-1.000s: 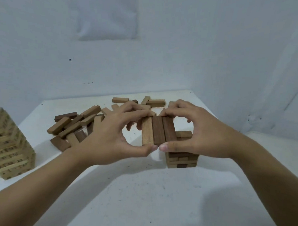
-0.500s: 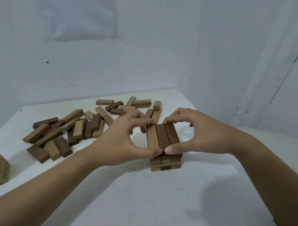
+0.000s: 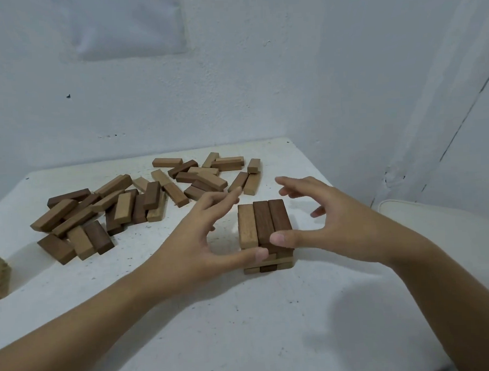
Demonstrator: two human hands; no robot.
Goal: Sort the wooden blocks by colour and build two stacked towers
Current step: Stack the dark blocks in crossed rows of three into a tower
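hands: left hand (image 3: 200, 237) and right hand (image 3: 331, 220) both spreading wide, fingers apart, gripping nothing; thumb tips seemingly touching the near face of the tower (image 3: 264, 221).
tower: sitting between the hands, short, with a light block and two dark ones on top.
step: probably squaring the layers; calling for light, even presses from both sides.
loose blocks (image 3: 121, 207): lying beyond the left hand, well apart from the tower.
room: bare table (image 3: 244, 325) lying nearer than the hands; its edge running just outside the right hand.

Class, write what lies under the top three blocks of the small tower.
Lower layers of blocks, light and dark mixed, show at the front beneath the top layer. The thumbs cover part of them; their far sides are hidden.
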